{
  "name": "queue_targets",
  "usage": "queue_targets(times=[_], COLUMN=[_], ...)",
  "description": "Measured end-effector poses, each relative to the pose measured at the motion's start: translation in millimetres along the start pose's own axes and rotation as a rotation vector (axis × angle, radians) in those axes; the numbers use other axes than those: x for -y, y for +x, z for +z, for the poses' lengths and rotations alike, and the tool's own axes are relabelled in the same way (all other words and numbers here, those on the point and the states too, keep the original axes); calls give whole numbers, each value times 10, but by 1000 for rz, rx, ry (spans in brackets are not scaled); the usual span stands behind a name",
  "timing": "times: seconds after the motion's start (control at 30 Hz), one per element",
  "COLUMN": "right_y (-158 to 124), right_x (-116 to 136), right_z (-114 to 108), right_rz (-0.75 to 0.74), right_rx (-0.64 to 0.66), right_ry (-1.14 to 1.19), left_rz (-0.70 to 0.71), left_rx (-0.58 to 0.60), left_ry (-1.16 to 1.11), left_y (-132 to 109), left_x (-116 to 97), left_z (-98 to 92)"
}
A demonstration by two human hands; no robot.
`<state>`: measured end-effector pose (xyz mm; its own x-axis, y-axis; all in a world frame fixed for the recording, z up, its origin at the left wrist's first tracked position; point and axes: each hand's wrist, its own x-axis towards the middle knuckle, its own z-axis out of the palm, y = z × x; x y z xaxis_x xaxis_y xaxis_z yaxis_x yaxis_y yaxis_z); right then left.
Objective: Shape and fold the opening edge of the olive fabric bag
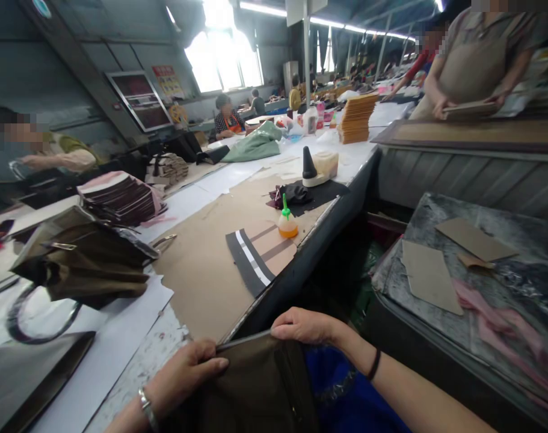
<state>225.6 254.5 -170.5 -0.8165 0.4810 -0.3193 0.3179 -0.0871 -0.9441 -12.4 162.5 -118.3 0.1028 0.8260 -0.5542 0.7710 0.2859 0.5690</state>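
A dark brown bag [255, 379] hangs in front of me at the table's near edge, a zipper showing on its right part. My left hand [190, 364] pinches the top edge at its left end, thumb on the near side. At the right end of the same edge, my right hand [301, 326] is closed on the rim with curled fingers. Between both hands the edge runs nearly straight. The bag's lower part drops out of the picture. Beyond it on the table lies a curved dark piece with a white strip [251, 261], beside a small glue bottle [287, 222] with a green nozzle.
Another brown bag [93, 258] stands at left, near a stack of dark pieces [120, 198]. Farther along are a black cone-shaped object [308, 165] and a yellow stack [357, 117]. A grey bench [418, 234] with cardboard stands right. Co-workers sit or stand around.
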Motion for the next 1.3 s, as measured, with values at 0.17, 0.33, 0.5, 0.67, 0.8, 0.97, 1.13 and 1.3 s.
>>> queue_targets(times=[0.17,0.33,0.5,0.67,0.8,0.97,1.13,1.3], right_y=[110,235,239,256,281,301,316,313], right_x=[1,-127,-163,-190,-228,-244,-268,-256], right_z=[53,90,80,75,75,69,61,61], right_rz=[-41,-63,-70,-42,-50,-43,-30,-22], right_rx=[55,57,92,109,119,122,148,148], right_ry=[-24,126,312,422,434,426,433,428], left_rz=[-77,-136,-147,-142,-153,-158,-149,-183], left_rx=[-20,-39,-44,-34,-42,-73,-96,-131], left_ry=[-66,-12,65,68,40,30,13,32], left_y=[-153,-87,-7,-16,-25,-51,-77,-100], left_x=[70,133,138,126,120,85,89,78], left_z=[12,4,-14,-23,-13,-17,-20,-23])
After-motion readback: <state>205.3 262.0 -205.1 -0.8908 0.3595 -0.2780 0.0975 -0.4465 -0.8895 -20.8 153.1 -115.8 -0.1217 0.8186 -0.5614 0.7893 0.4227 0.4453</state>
